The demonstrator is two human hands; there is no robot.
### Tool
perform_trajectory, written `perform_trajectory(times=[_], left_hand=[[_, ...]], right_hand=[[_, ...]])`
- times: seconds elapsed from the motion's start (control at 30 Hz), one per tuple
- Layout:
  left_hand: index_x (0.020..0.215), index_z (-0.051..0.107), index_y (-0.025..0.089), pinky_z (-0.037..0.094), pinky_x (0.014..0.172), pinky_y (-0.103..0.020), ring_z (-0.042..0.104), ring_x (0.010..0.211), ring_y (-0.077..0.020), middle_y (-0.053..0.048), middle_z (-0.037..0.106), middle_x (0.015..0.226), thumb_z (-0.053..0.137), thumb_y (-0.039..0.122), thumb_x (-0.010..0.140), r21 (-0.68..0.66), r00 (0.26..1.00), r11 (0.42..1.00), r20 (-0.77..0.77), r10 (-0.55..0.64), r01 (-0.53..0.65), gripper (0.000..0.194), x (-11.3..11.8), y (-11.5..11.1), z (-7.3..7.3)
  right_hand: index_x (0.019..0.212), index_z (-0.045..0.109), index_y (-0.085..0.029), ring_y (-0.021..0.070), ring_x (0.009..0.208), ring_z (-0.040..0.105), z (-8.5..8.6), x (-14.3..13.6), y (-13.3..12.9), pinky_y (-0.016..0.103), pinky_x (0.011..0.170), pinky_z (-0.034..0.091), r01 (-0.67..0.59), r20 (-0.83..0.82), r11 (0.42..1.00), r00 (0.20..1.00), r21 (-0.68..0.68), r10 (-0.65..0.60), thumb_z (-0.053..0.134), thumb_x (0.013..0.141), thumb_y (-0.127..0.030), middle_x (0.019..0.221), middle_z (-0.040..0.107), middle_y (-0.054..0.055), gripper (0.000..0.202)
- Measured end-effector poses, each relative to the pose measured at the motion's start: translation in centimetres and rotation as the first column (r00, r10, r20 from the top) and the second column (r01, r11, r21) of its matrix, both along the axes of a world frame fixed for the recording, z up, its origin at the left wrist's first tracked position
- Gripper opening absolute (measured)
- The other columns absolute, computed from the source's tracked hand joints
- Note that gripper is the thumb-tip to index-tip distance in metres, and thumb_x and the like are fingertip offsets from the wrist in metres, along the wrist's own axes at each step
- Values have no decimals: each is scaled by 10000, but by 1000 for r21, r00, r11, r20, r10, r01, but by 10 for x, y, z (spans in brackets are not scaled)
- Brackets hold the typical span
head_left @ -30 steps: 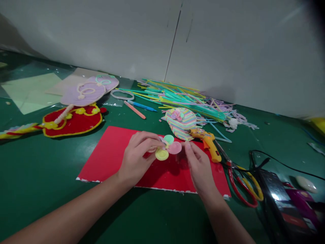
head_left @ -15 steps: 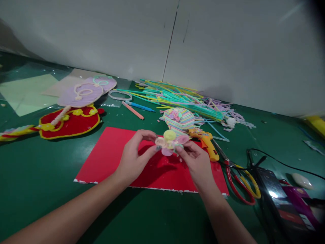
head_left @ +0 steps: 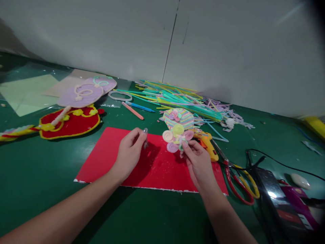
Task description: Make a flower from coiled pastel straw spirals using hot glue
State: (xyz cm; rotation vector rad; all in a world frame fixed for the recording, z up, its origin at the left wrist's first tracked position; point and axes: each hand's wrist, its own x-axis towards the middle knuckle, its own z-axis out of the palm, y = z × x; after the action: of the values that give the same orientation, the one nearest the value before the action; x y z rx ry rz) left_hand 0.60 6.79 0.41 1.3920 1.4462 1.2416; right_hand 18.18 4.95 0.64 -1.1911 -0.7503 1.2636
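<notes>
My right hand (head_left: 200,162) pinches a pastel flower (head_left: 178,130) between thumb and fingers. Coiled discs in yellow, peach, pink, lilac and green form its petals, and it is held up above a red board (head_left: 101,156). My left hand (head_left: 130,150) is apart from the flower, over the board's left half, with its thumb pressed to the curled fingers. Whatever small thing may be in that pinch is too hidden to make out. Close behind my right hand lies an orange glue gun (head_left: 209,145), and beyond the flower a striped round piece (head_left: 185,117) bears small coiled flowers.
Scissors (head_left: 238,183) with red and yellow handles lie on the right, near a black cable and a dark device (head_left: 275,196). Fuzzy stems (head_left: 177,98) are heaped by the wall. At left are a red fan-shaped piece (head_left: 73,123), lilac fan pieces (head_left: 81,93) and two pens (head_left: 133,110).
My left hand has let go of the flower and drawn away to the left. My right hand keeps the flower, which has shifted slightly right and now faces me more fully.
</notes>
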Motion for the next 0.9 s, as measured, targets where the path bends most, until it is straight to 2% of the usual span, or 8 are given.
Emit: perform_trajectory(times=[0.1, 0.17, 0.27, 0.33, 0.4, 0.53, 0.67, 0.9], left_hand=[[573, 427, 193, 353, 531, -235, 444, 555, -111, 32, 454, 553, 467, 358, 848, 1, 997, 999, 58, 41, -41, 323, -2, 2, -3], [595, 455, 196, 361, 518, -230, 450, 549, -110, 33, 464, 556, 498, 365, 829, 10, 989, 995, 108, 98, -99, 291, -3, 3, -5], [639, 509, 192, 389, 537, -224, 484, 571, -110, 31, 509, 575, 548, 351, 793, 17, 973, 984, 155, 172, -176, 225, -2, 5, -5], [658, 534, 184, 410, 569, -225, 516, 601, -115, 25, 548, 595, 568, 331, 778, 12, 976, 986, 147, 162, -166, 193, -1, 5, -3], [662, 549, 178, 424, 595, -230, 544, 623, -121, 16, 582, 610, 566, 315, 782, 2, 987, 993, 111, 117, -118, 182, 0, 4, -1], [662, 578, 178, 444, 624, -241, 577, 641, -130, 2, 627, 623, 528, 314, 815, -12, 999, 1000, 29, -18, 18, 211, 2, 1, 1], [690, 597, 185, 470, 651, -259, 604, 685, -146, -14, 656, 682, 509, 335, 829, 6, 991, 993, -51, -121, 121, 222, 2, -2, 0], [1056, 560, 211, 490, 841, -313, 620, 943, -163, -62, 663, 1000, 513, 280, 829, 58, 912, 942, 236, -335, 331, 241, 6, -3, -5]], right_hand=[[675, 597, -171, 56, 477, 457, 4, 0, 0, 178, 450, 383, -55, -79, 998, 996, -42, 52, 749, 612, -298, 578, 543, -47, 208], [657, 588, -171, 49, 439, 436, 7, 1, -3, 166, 411, 356, -170, -131, 981, 979, -94, 157, 745, 616, -309, 545, 525, -52, 213], [645, 585, -171, 54, 432, 450, 9, 3, -11, 165, 409, 377, -378, -235, 912, 912, -160, 337, 754, 599, -326, 546, 539, -38, 234], [662, 599, -178, 64, 449, 471, 8, 4, -15, 179, 430, 415, -434, -290, 885, 880, -167, 377, 780, 554, -337, 572, 558, -26, 263], [691, 618, -198, 64, 446, 468, 7, 6, -15, 177, 418, 421, -378, -328, 916, 889, -136, 318, 799, 512, -363, 575, 556, -32, 303], [734, 631, -256, 60, 516, 510, 5, 14, -4, 156, 441, 432, -52, -381, 999, 923, 1, 48, 778, 549, -380, 667, 601, -46, 267], [789, 639, -273, 96, 722, 606, 5, 18, 8, 193, 577, 501, 205, -305, 977, 935, 49, -181, 775, 569, -318, 856, 654, -34, 262], [858, 646, -211, 150, 768, 633, 1, -4, 0, 243, 571, 533, 85, -111, 996, 990, 13, -83, 767, 566, -252, 920, 682, 29, 319]])
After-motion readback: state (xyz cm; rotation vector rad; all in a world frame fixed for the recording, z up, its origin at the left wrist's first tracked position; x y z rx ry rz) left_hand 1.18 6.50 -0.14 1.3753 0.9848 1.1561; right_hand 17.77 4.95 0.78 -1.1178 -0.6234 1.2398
